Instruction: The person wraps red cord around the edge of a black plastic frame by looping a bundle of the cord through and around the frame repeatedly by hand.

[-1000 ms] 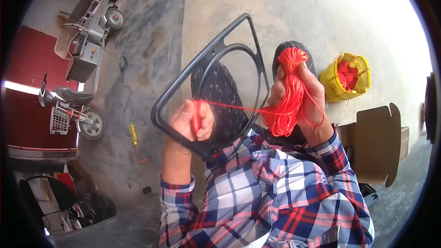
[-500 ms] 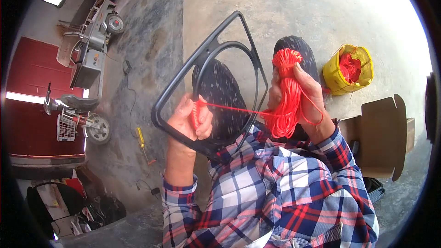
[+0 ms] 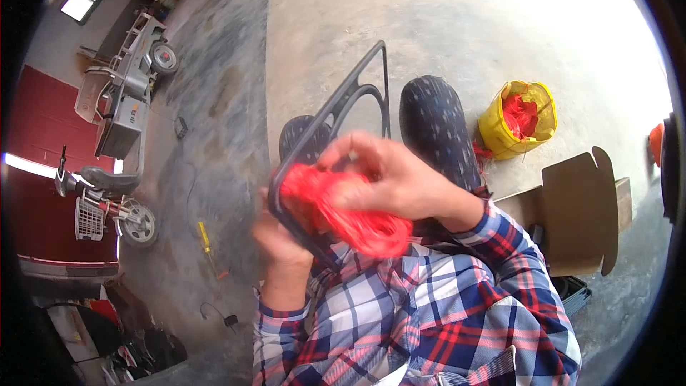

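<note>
A black frame (image 3: 343,96) with a curved inner bar stands tilted over my knees, seen more edge-on. At its lower left side is my left hand (image 3: 282,239), blurred, its fingers largely hidden behind the frame and the cord. My right hand (image 3: 389,179) is closed over the red cord bundle (image 3: 371,232), thumb on top, at the frame's left bar. The bundle's upper end reaches the frame's opening, and its looped end hangs toward my shirt. Motion blurs the bundle and both hands. The red winding on the frame cannot be made out.
A yellow bucket (image 3: 498,129) with red cord stands beyond my right knee. To the right lies an open cardboard box (image 3: 579,214). A yellow-handled screwdriver (image 3: 204,236) and a black cable lie on the floor at left. A scooter (image 3: 107,186) and a cargo vehicle stand farther left.
My right hand has carried the cord bundle left, from over the right knee to the frame. The frame has turned more edge-on, and the taut cord between the hands no longer shows.
</note>
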A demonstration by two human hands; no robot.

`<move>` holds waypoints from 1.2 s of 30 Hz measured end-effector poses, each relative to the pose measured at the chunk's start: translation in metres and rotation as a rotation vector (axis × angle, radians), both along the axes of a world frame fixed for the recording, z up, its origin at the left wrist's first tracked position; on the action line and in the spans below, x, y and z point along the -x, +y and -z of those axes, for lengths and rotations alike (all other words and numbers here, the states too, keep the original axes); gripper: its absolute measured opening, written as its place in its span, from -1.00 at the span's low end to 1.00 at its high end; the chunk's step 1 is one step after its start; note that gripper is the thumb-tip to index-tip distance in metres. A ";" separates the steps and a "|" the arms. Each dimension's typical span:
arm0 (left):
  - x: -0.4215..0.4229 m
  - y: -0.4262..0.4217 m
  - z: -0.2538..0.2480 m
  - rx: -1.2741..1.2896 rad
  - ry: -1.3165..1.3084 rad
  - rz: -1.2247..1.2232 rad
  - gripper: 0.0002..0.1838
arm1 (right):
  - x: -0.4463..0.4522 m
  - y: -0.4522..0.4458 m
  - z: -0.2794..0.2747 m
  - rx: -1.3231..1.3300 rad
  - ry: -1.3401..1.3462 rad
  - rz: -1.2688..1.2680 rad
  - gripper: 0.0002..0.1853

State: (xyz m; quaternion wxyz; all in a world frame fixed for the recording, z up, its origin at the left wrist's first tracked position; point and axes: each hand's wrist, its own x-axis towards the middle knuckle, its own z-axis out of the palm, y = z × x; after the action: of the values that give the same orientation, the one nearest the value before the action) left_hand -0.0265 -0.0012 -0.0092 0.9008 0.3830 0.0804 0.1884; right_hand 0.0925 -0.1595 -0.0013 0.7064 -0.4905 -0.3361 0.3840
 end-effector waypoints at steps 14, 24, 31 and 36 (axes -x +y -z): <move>0.012 0.001 0.019 0.175 0.144 0.316 -0.43 | 0.001 0.043 0.102 -0.439 0.889 -0.359 -0.78; 0.007 0.012 0.001 -0.084 0.101 0.306 -0.24 | -0.020 0.015 0.097 -0.502 0.945 0.139 -0.51; 0.006 0.055 0.022 -0.119 -0.061 0.352 -0.55 | -0.030 -0.007 0.071 -0.998 0.801 -0.199 -0.56; 0.005 0.056 0.016 -0.136 -0.083 0.291 -0.48 | -0.006 -0.015 0.062 -0.726 0.727 -0.148 -0.50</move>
State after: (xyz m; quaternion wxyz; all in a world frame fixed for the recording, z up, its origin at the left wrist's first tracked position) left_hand -0.0310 0.0552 -0.0254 0.8932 0.4424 -0.0260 0.0766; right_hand 0.0986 -0.1745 -0.0631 0.8731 -0.0237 -0.2144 0.4372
